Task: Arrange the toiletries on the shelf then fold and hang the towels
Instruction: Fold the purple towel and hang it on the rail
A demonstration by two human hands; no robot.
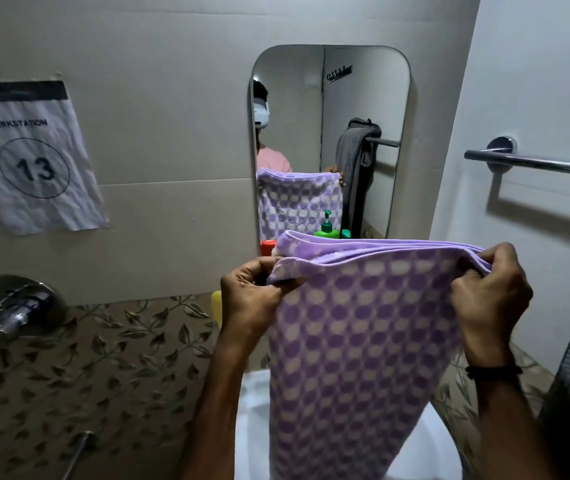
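A person's left hand (254, 289) and right hand (489, 289), fingers pinched on the top corners at 9 and 3 o'clock, hold a purple dotted towel (363, 341) taut, layers aligned for folding; beyond at 12, bottles (326, 230) stand below the mirror (332, 116); an empty rail (536, 163) waits at 2.

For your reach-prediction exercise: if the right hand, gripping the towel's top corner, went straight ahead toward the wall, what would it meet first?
Probably the white side wall, just below the chrome towel rail. The right hand holds the purple towel below that rail; depth is unclear.
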